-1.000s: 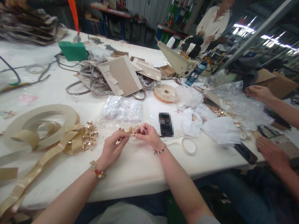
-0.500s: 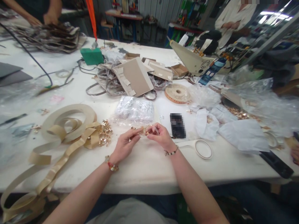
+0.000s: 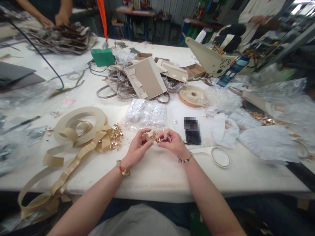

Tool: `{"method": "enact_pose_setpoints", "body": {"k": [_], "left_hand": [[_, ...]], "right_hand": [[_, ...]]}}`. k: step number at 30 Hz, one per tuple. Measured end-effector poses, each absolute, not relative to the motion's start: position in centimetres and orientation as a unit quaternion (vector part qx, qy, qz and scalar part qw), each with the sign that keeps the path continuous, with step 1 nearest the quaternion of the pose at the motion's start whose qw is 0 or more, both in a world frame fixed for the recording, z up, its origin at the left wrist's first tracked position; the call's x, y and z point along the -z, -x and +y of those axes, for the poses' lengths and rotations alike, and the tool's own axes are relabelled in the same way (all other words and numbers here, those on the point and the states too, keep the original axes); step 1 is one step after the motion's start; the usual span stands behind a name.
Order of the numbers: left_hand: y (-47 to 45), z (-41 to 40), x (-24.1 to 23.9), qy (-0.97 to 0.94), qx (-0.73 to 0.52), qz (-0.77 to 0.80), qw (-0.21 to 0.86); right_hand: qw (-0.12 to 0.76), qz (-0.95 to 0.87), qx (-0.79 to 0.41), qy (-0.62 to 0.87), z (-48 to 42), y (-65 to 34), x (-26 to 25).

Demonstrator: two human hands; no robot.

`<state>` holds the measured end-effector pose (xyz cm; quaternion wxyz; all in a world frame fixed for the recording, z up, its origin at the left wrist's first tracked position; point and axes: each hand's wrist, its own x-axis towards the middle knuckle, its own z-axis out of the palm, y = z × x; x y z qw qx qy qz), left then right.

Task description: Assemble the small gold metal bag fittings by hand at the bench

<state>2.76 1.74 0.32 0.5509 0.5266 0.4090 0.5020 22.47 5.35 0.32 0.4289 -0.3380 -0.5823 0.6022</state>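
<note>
My left hand and my right hand meet above the white table, fingers pinched together on small gold metal fittings. A pile of the same gold fittings lies just left of my left hand, against a coil of beige strap. A clear bag of small white parts sits right behind my hands. A black phone lies to the right of my right hand.
A roll of tape lies right of my wrist. Crumpled plastic and white paper cover the right side. Cardboard pieces, a green box and cables sit further back. Another person's hands work at the far left corner.
The view has swung left, so the neighbour's arms at the right left the picture. My hands stay pinched together on the gold fittings, closer to each other than before.
</note>
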Motion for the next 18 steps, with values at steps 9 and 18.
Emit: {"method": "enact_pose_setpoints", "body": {"k": [9, 18], "left_hand": [[-2.8, 1.7, -0.3, -0.537, -0.496, 0.422, 0.536], [-1.8, 1.7, -0.5, -0.699, -0.533, 0.424, 0.219]], "right_hand": [[0.431, -0.62, -0.567, 0.328, 5.2, -22.5, -0.4], [0.414, -0.551, -0.641, 0.337, 5.4, -22.5, -0.7]]}}
